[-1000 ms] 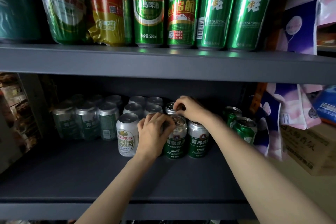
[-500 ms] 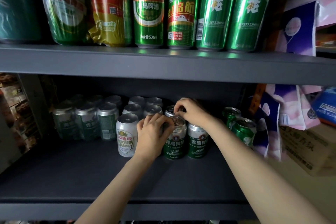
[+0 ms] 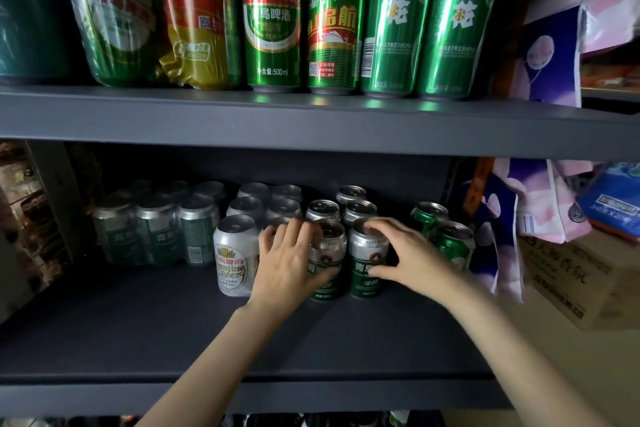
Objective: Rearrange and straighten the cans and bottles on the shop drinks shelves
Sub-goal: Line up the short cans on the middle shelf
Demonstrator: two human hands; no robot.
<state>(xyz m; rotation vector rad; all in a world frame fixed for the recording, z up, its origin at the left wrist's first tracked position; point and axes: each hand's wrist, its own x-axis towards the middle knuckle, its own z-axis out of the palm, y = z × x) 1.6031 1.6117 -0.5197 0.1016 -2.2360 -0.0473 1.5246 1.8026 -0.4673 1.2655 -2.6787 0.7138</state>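
On the lower dark grey shelf [image 3: 173,333] stand short beer cans in rows. My left hand [image 3: 289,262] grips a green-and-silver Tsingtao can [image 3: 329,250] in the front row, fingers over its rim and thumb across its label. My right hand [image 3: 403,253] grips the matching can [image 3: 367,256] beside it, fingers on its top and thumb low on its side. A white Nanjing beer can [image 3: 235,256] stands just left of my left hand. Behind are more silver-topped cans [image 3: 323,210].
Two green cans [image 3: 450,243] stand at the right end of the shelf. A shrink-wrapped can pack [image 3: 156,229] sits at the left. Tall green cans [image 3: 272,14] line the upper shelf [image 3: 311,121]. Tissue packs [image 3: 540,204] and a cardboard box [image 3: 588,281] lie to the right.
My right hand came forward from a can further back to the right front can. My left hand keeps its hold on the left front can.
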